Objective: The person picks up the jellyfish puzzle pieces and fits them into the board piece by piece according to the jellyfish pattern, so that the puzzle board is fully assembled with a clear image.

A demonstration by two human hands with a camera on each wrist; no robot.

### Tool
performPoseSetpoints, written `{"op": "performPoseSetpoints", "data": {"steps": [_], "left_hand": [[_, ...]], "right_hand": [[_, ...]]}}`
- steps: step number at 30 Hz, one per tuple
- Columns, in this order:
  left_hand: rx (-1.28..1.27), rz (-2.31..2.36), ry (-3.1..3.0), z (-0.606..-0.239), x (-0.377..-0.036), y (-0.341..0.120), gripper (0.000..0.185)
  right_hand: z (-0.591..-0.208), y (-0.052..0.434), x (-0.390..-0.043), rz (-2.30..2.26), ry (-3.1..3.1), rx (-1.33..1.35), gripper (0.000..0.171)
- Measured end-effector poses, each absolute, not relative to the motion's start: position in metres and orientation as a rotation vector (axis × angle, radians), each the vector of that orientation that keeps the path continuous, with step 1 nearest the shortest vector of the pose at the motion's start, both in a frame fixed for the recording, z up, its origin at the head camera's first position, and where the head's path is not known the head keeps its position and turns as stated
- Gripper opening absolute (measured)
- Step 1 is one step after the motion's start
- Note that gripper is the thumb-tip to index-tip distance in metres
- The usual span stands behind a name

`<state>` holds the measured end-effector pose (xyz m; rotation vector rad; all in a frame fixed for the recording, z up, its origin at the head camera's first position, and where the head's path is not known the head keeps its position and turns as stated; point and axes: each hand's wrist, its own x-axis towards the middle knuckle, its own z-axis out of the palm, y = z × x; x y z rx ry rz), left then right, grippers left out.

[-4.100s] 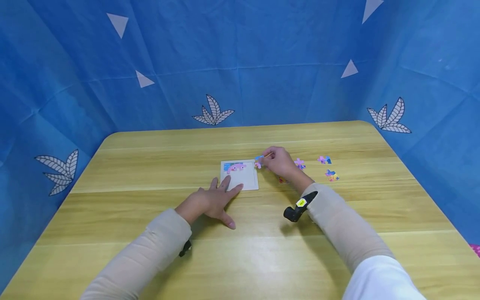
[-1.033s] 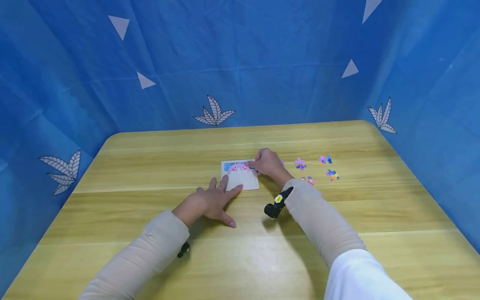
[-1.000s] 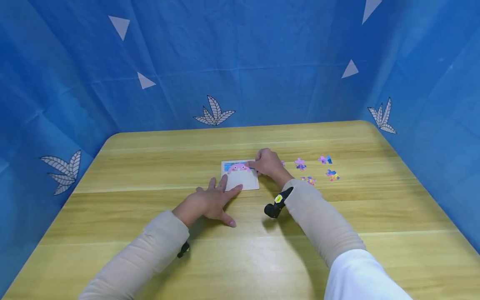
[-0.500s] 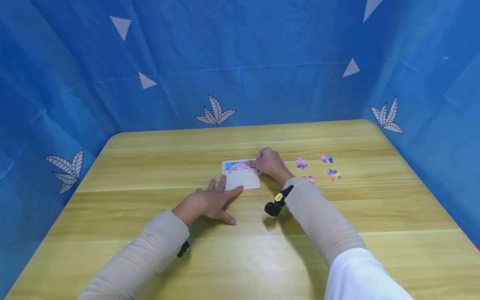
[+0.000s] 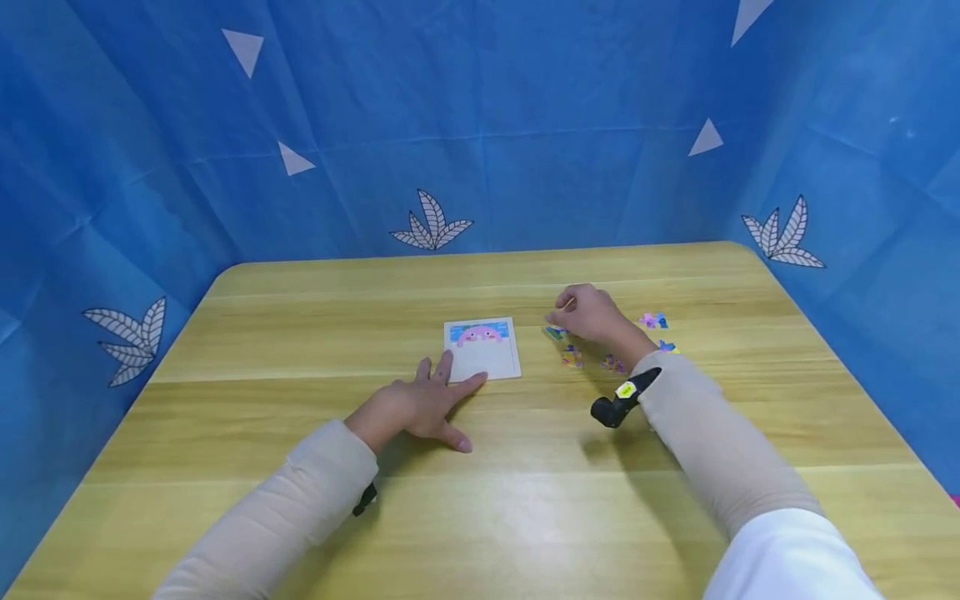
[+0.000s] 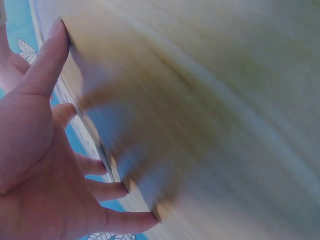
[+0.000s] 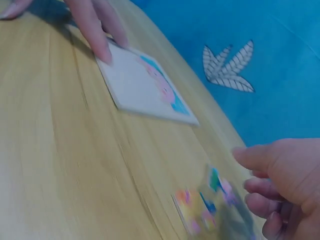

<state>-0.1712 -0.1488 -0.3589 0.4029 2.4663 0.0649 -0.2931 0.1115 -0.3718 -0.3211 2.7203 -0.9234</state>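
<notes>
A white square puzzle tray [image 5: 491,360] lies mid-table, with joined pieces showing a pink face on blue [image 5: 480,332] along its far side. My left hand [image 5: 431,406] rests with fingers spread, index and middle fingertips at the tray's near left corner, thumb on the table. To the tray's right, my right hand [image 5: 592,315] hovers over loose puzzle pieces, thumb and fingers apart and nothing seen between them in the right wrist view. Below its fingertips lies a green and blue piece [image 5: 556,332]; a yellow one [image 5: 572,357] sits nearer.
More loose pieces lie to the right: a pink and yellow one [image 5: 612,364], a pink and blue one [image 5: 653,320], and a blue one [image 5: 667,347] partly behind the right sleeve. A blue curtain [image 5: 480,125] hangs behind the wooden table [image 5: 315,317].
My right hand first held a piece beside the tray, then pressed at the tray's far right corner. It has now moved right, leaving that piece in the corner. The left hand stays.
</notes>
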Motion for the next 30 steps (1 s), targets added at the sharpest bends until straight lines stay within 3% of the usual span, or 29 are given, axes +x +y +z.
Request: {"op": "performPoseSetpoints", "data": {"steps": [8,17,30], "left_hand": [[0.403,0.070,2.470,-0.357,-0.171,-0.150,0.096],[0.412,0.066,2.468,-0.361,-0.170,-0.149,0.097],[0.404,0.058,2.470,-0.362,-0.172,-0.148,0.097]], "right_hand": [[-0.375,0.129,-0.291,-0.817,2.686,-0.394,0.051],[-0.379,0.122,-0.288,-0.825,2.667,-0.391,0.034],[-0.380,0.117,-0.286,-0.870,2.684,-0.390,0.034]]}}
